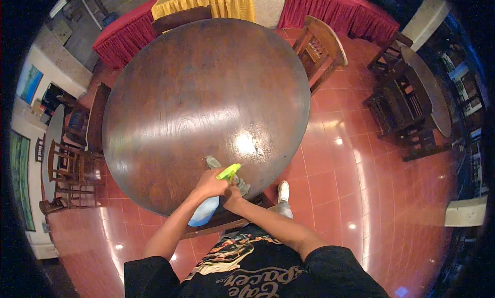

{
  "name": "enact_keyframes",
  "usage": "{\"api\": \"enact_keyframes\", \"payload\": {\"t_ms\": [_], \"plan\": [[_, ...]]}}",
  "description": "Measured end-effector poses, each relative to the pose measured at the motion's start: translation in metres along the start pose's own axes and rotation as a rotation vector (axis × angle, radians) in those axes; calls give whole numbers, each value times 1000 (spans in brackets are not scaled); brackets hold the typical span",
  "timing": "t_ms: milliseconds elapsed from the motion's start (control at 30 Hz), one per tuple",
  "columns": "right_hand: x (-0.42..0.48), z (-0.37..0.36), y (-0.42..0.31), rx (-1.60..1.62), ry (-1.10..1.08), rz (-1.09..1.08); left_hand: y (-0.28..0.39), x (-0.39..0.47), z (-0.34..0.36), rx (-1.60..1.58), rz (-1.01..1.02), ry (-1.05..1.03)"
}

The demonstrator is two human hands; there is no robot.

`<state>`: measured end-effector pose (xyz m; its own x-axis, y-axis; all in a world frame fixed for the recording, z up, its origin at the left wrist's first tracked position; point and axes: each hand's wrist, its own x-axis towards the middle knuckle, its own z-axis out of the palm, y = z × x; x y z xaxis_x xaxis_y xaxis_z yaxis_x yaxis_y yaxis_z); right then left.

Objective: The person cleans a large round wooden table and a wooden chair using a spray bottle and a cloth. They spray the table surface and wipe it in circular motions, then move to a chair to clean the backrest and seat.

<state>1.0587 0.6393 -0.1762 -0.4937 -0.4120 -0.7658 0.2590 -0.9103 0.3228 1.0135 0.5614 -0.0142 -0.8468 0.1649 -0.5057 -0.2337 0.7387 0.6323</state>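
Note:
My left hand (212, 184) is wrapped around the neck of a spray bottle with a yellow-green trigger head (229, 172) and a blue and white body (204, 212). The bottle tilts, its nozzle pointing over the table. Close against it, my right hand (232, 196) grips a grey-green cloth (242, 186); its fingers are partly hidden. Another end of cloth shows beyond my left hand. Below both hands is the near edge of a round dark wooden table (193, 81). A wet-looking, glossy patch lies on the tabletop to the right of the nozzle.
A wooden chair (323, 50) stands at the table's far right, another (96, 118) at its left. A bench-like wooden seat (212, 229) sits under the near edge. Skirted tables (325, 11) line the back. More furniture (402, 100) stands right on the red tiled floor (336, 182).

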Motion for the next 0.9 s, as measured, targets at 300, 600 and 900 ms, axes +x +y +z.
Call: {"api": "enact_keyframes", "payload": {"t_ms": [300,600,900], "plan": [[-30,49,-89,2697,679,710,31,9,-19,-653,-76,241],[-25,140,-300,2535,696,1142,62,-5,22,-850,-149,591],[-2,174,-322,2656,702,1300,61,-5,38,-883,-119,742]]}}
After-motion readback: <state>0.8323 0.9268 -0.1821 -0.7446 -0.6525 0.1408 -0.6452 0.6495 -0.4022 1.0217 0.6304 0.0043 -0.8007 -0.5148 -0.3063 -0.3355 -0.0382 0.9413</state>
